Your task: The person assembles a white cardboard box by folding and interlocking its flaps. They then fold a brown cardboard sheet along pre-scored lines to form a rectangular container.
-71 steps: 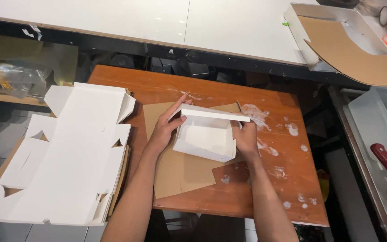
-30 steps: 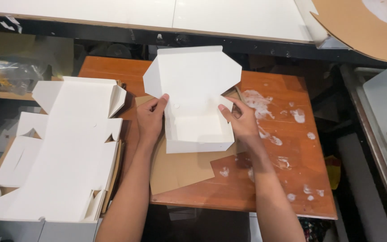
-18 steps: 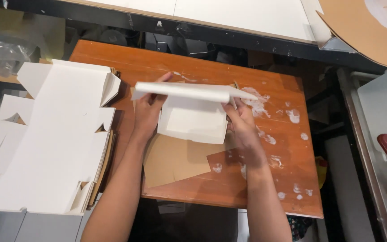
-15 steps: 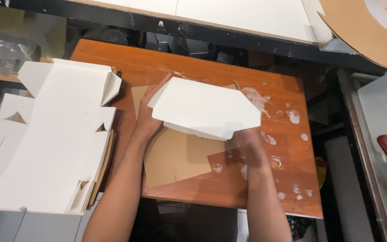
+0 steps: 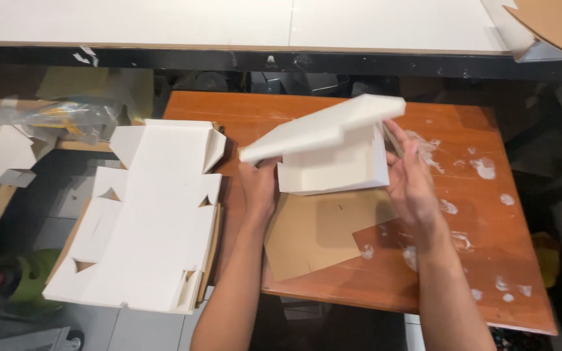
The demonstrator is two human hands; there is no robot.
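Both hands' grip [image 5: 417,185] flanks white lidded box [image 5: 330,156].

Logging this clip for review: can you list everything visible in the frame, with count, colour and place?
Folded box: one, white, lid half open, held over the wooden table.
Wooden table: one, reddish brown with white smears, centre.
Cardboard sheet: one, brown, flat on the table under the box.
Flat box blanks: a stack, white, unfolded, left of the table.
Small folded box: one, white, far left.
Plastic wrap: clear, crumpled, upper left.
White surface: along the top.
Left hand: at the box's left side.
Right hand: at the box's right side.
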